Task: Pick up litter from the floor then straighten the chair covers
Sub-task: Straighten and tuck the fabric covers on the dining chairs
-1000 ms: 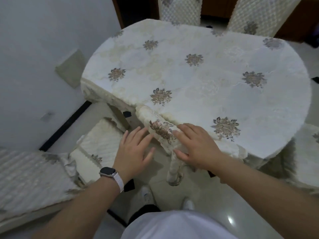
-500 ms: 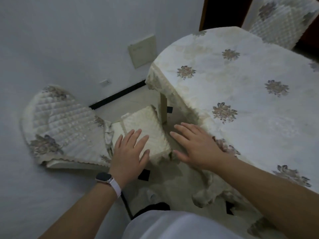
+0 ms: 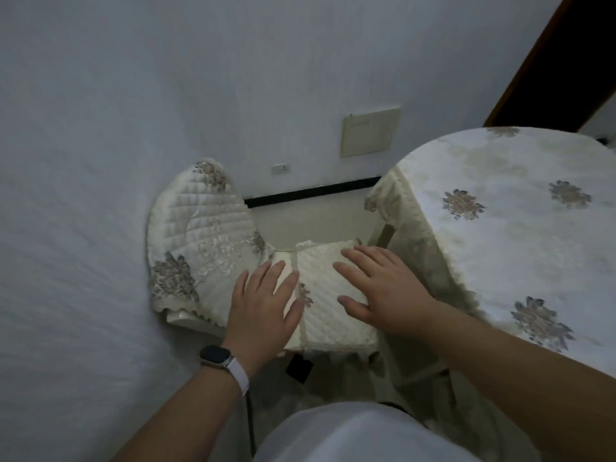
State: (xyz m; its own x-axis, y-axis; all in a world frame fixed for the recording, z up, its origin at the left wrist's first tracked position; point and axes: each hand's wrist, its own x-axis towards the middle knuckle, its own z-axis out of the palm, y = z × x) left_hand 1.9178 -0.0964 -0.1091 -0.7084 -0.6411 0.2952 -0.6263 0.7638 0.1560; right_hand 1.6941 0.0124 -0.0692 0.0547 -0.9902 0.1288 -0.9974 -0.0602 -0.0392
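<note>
Both grips are open: fingers straight and spread, palms down, nothing held.

The left grip (image 3: 263, 308) lies flat over the end of the seat cover (image 3: 326, 295) nearest the backrest. Its fingertips are at the tie band (image 3: 295, 288) that crosses the cover. Can't tell if the palm presses or only hovers. A watch (image 3: 216, 356) is on that wrist.

The right grip (image 3: 386, 288) is flat on the opposite end of the seat cover, with its thumb on the quilting. The tablecloth (image 3: 433, 261) hangs from the surface (image 3: 500, 228) just beyond it on the outer side.

The seat cover sits directly under and between the two grips, so neither needs to reach for it. It looks nearly square, with its quilt ribs running diagonally.

The backrest cover (image 3: 200, 241) stands just outside the left grip against the wall (image 3: 100, 161), with its long axis running away from the person. The left grip is clearly nearer to it; the right grip is well apart from it.

Step judged: straightening the covers, working on the seat. The likely next move is to sweep the grips apart to flatten the seat cover, or to send the left grip outward to the backrest cover, whose lower hem looks bunched.

No litter can be seen on the visible strip of floor (image 3: 310, 218).

Risk: pulling from one side only could shift the cover off square.
</note>
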